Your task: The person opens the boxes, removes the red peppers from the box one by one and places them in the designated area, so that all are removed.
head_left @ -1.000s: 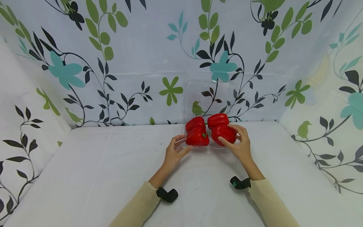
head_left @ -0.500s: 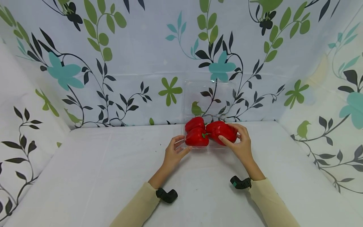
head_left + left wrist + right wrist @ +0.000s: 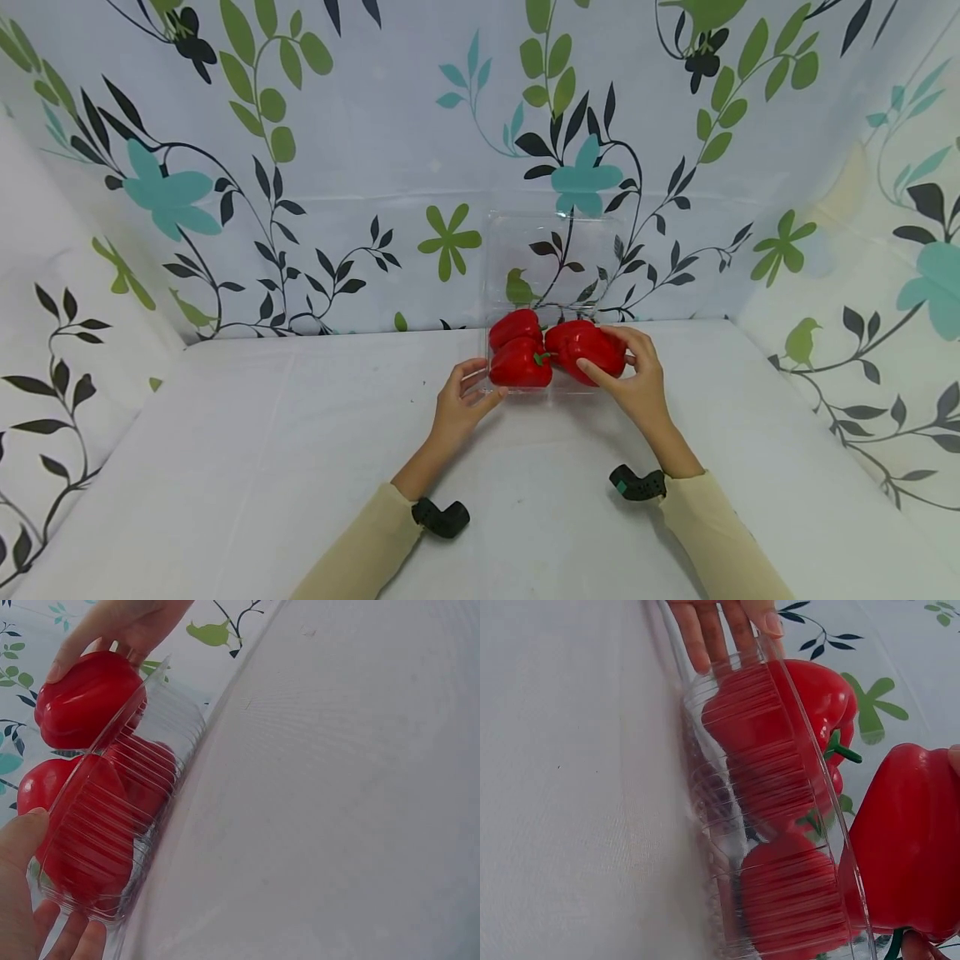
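Several red bell peppers (image 3: 521,362) are together in a clear ribbed plastic box (image 3: 161,787). My left hand (image 3: 459,407) grips the box's left end, its thumb at the near rim and its fingers along the outer wall. In my right hand (image 3: 637,375) is another red pepper (image 3: 907,840), pinched between thumb and fingers at the box's right part. That pepper sits higher than the others and overlaps the one behind it in the head view. The right wrist view shows a green stem (image 3: 844,748) on a pepper near my left hand.
The box's clear lid (image 3: 555,250) stands raised behind the peppers, against a cloth printed with leaves and flowers. White cloth covers the table (image 3: 300,450). Each wrist wears a black device (image 3: 442,517).
The back right pepper has shifted down toward the front and is now partly behind the pepper in my right hand. Both hands have barely moved.
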